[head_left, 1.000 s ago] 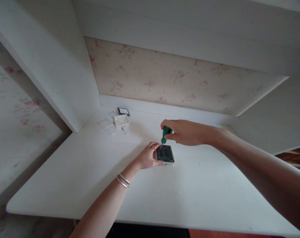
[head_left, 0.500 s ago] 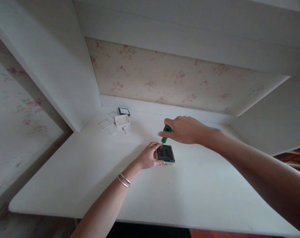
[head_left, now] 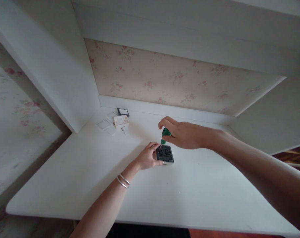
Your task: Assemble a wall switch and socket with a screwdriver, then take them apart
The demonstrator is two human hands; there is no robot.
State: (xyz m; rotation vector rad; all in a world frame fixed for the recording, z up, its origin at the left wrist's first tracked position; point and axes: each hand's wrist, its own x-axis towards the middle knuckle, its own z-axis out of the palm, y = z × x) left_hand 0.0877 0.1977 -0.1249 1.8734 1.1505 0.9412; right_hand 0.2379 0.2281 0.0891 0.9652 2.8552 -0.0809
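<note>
A dark grey square switch module (head_left: 165, 154) lies flat on the white desk (head_left: 189, 191). My left hand (head_left: 147, 156) grips its left edge, fingers curled round it, two silver bangles on the wrist. My right hand (head_left: 182, 133) is closed round the green handle of a screwdriver (head_left: 164, 136), held nearly upright. The shaft points down at the module's upper left corner.
Several white switch parts, a cream wall box (head_left: 121, 121) and a black-framed plate (head_left: 122, 111) lie at the desk's back left corner. A white side panel rises at the left, floral wallpaper behind, a shelf overhead.
My right hand has turned round the screwdriver handle, fingers shifting their grip, with the tip staying on the module. My left hand and the module have stayed put.
</note>
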